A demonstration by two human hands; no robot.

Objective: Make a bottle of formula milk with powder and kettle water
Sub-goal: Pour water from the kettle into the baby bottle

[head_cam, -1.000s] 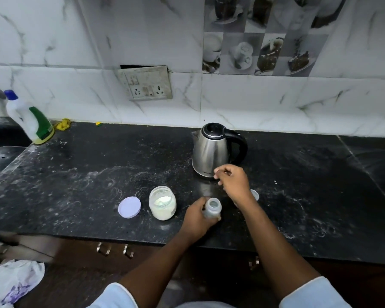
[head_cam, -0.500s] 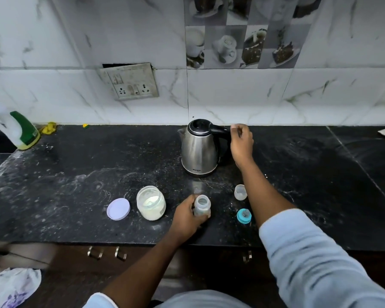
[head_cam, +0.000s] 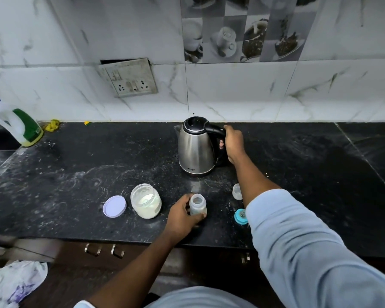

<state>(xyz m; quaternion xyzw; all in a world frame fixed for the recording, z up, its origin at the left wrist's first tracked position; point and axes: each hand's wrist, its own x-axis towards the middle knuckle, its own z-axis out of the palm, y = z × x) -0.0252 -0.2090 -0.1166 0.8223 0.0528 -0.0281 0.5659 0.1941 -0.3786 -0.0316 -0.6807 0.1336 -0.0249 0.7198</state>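
On the dark desk [head_cam: 76, 165] a white cleaner bottle [head_cam: 16, 123] stood at the far left. Nearer the front edge lay a lilac lid [head_cam: 114, 206], just beside the open powder jar [head_cam: 145, 203]. The left hand [head_cam: 182, 215] curled round the uncapped baby bottle [head_cam: 197, 204], which stood upright. Behind it stood the steel kettle [head_cam: 195, 147], its black handle gripped by the right hand [head_cam: 233, 143]. A clear cap [head_cam: 237, 191] and a teal teat ring [head_cam: 240, 216] lay by the right forearm.

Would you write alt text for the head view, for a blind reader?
A person's right hand grips the kettle by its handle on a black counter, while the left hand holds an open baby bottle; an open powder jar stands beside.
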